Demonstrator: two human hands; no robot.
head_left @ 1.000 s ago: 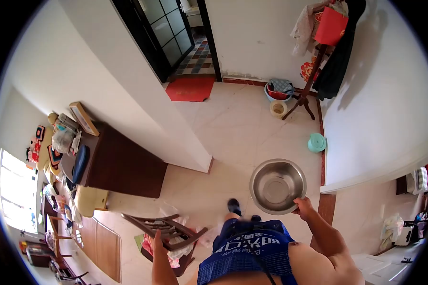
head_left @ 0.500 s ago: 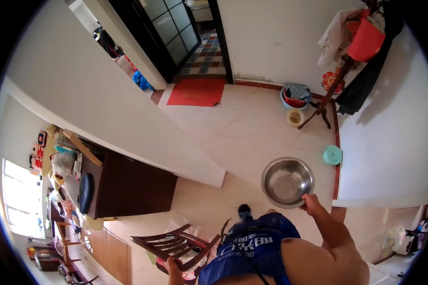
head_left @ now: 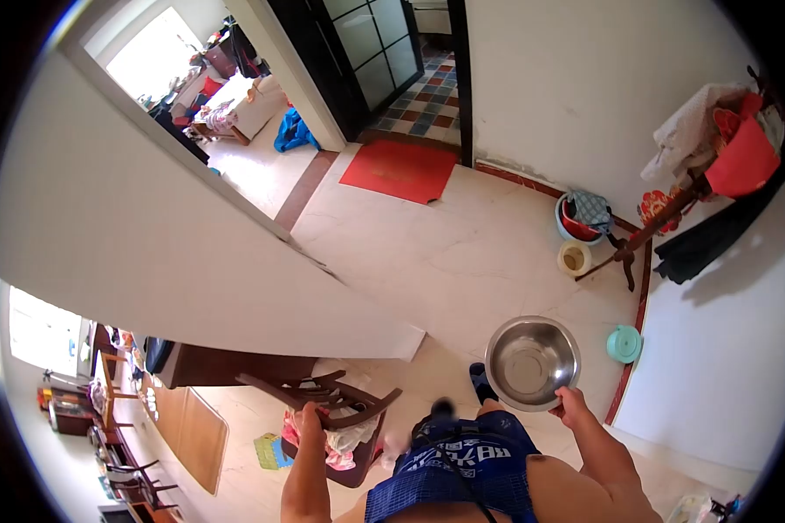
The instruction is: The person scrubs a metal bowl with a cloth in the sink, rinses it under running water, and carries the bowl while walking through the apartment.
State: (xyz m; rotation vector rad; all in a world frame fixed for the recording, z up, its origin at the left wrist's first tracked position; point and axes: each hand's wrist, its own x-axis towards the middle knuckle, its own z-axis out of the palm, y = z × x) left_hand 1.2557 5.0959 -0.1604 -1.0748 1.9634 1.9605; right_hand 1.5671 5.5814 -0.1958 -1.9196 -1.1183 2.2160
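My right hand (head_left: 569, 403) grips the rim of a stainless steel basin (head_left: 532, 362), thumb over the edge. The basin is held level in front of my right leg, and nothing shows inside it. My left hand (head_left: 308, 420) is closed on the backrest of a dark wooden chair (head_left: 371, 412). Pink and white clothes (head_left: 340, 449) lie on the chair's seat, partly hidden by the slatted back. Below the basin's left side, one foot in a dark slipper (head_left: 481, 382) steps forward on the pale floor.
A white wall's end (head_left: 401, 340) juts in at left. Ahead lies a red mat (head_left: 399, 168) before a tiled doorway. To the right are a coat stand (head_left: 663, 218) with clothes, a blue tub (head_left: 569, 228), a cream bucket (head_left: 574, 258) and a mint-green container (head_left: 624, 343).
My view has moved forward and turned, so more of the bedroom beyond the left doorway shows. A foot has come forward beside the basin. Both hands keep their holds.
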